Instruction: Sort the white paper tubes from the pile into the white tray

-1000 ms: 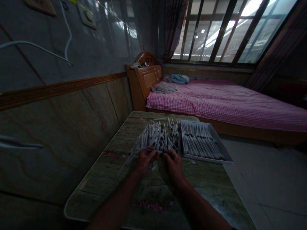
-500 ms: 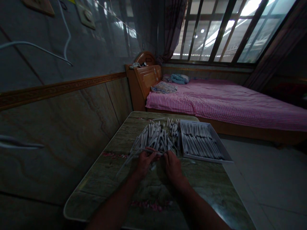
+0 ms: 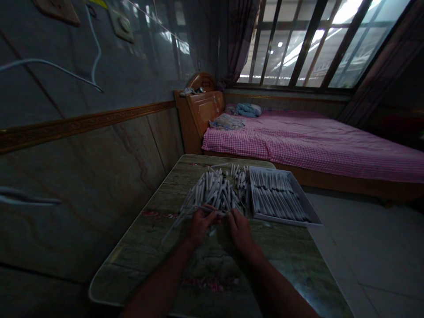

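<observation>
Pinching a thin white stick in the fingers of your left hand, you hold it crosswise and nearly level in the head view, just in front of the heap of white sticks. Your right hand sits close beside it, fingertips near the stick's other end; whether they grip it or only touch it, I cannot tell. A light pinch with the stick kept flat looks wisest, so it doesn't catch its neighbours in the heap. Your left forearm and right forearm rise from 6 o'clock, wrists low, hands close together. The white tray of neatly rowed sticks lies at 1 o'clock on the stone-patterned table.
</observation>
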`<act>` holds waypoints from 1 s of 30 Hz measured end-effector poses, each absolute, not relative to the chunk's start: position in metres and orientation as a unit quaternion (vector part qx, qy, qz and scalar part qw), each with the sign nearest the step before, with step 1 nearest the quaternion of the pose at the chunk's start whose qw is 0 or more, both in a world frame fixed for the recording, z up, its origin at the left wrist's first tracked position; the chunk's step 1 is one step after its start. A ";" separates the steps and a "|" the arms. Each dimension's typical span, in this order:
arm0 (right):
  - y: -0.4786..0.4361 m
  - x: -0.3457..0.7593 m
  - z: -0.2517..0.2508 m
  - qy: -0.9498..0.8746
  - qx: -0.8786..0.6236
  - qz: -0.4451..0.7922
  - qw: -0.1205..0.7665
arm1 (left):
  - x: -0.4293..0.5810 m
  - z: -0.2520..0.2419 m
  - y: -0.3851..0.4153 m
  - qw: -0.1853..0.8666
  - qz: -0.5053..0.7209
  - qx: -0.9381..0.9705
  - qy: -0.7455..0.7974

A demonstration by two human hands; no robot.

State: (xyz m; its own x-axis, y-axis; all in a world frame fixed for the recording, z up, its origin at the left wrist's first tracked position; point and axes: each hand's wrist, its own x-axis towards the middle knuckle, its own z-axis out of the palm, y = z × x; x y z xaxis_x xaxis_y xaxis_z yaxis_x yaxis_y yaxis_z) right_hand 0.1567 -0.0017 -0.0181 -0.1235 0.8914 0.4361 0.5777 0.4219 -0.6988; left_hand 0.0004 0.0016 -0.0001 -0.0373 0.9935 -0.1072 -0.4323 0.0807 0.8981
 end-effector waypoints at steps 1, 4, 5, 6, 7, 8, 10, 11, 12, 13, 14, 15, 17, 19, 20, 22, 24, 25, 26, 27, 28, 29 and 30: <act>-0.001 0.157 -0.020 -0.735 -0.504 0.170 0.421 | 0.001 -0.001 0.001 0.607 0.585 0.340 0.416; -0.001 0.159 -0.021 -0.740 -0.506 0.164 0.411 | 0.002 0.000 0.001 0.606 0.585 0.335 0.422; -0.001 0.158 -0.020 -0.733 -0.509 0.173 0.416 | 0.002 0.000 0.001 0.604 0.587 0.333 0.424; -0.002 0.158 -0.019 -0.726 -0.511 0.183 0.423 | 0.002 0.001 0.001 0.603 0.588 0.331 0.426; -0.003 0.157 -0.018 -0.720 -0.511 0.193 0.428 | 0.002 0.001 0.001 0.602 0.589 0.331 0.426; -0.003 0.157 -0.018 -0.716 -0.511 0.201 0.432 | 0.001 0.002 0.001 0.602 0.589 0.331 0.426; -0.004 0.156 -0.019 -0.719 -0.510 0.199 0.428 | 0.001 0.004 0.001 0.606 0.583 0.337 0.424; -0.004 0.156 -0.019 -0.728 -0.508 0.188 0.421 | 0.001 0.004 0.000 0.608 0.579 0.339 0.425; -0.003 0.156 -0.020 -0.739 -0.504 0.174 0.412 | 0.002 0.004 0.000 0.609 0.576 0.340 0.425; -0.003 0.157 -0.021 -0.748 -0.501 0.159 0.404 | 0.002 0.004 0.000 0.611 0.573 0.341 0.426; -0.003 0.157 -0.021 -0.756 -0.498 0.149 0.399 | 0.002 0.004 0.000 0.611 0.573 0.341 0.428; -0.004 0.157 -0.020 -0.758 -0.495 0.147 0.398 | 0.001 0.004 0.001 0.608 0.575 0.339 0.429; -0.004 0.156 -0.017 -0.744 -0.500 0.169 0.410 | 0.001 0.003 0.001 0.601 0.584 0.337 0.430; -0.005 0.156 -0.016 -0.724 -0.502 0.198 0.430 | 0.000 0.002 0.002 0.596 0.588 0.338 0.430; -0.005 0.156 -0.016 -0.719 -0.500 0.206 0.437 | 0.000 0.002 0.002 0.595 0.585 0.341 0.432; -0.004 0.157 -0.018 -0.728 -0.494 0.194 0.434 | 0.000 0.002 0.002 0.599 0.572 0.350 0.438; -0.002 0.158 -0.020 -0.750 -0.487 0.164 0.417 | 0.001 0.002 0.002 0.601 0.563 0.354 0.444; -0.002 0.158 -0.021 -0.757 -0.484 0.154 0.410 | 0.001 0.003 0.002 0.600 0.562 0.354 0.445; -0.002 0.158 -0.022 -0.759 -0.484 0.153 0.408 | 0.001 0.003 0.002 0.599 0.564 0.351 0.447; -0.002 0.158 -0.022 -0.754 -0.487 0.160 0.410 | 0.002 0.003 0.002 0.598 0.567 0.348 0.447; -0.002 0.158 -0.021 -0.745 -0.492 0.171 0.416 | 0.002 0.003 0.002 0.596 0.571 0.345 0.447; -0.003 0.157 -0.021 -0.735 -0.499 0.182 0.422 | 0.002 0.003 0.002 0.595 0.573 0.344 0.447; -0.003 0.157 -0.021 -0.728 -0.505 0.187 0.425 | 0.001 0.003 0.002 0.594 0.574 0.344 0.445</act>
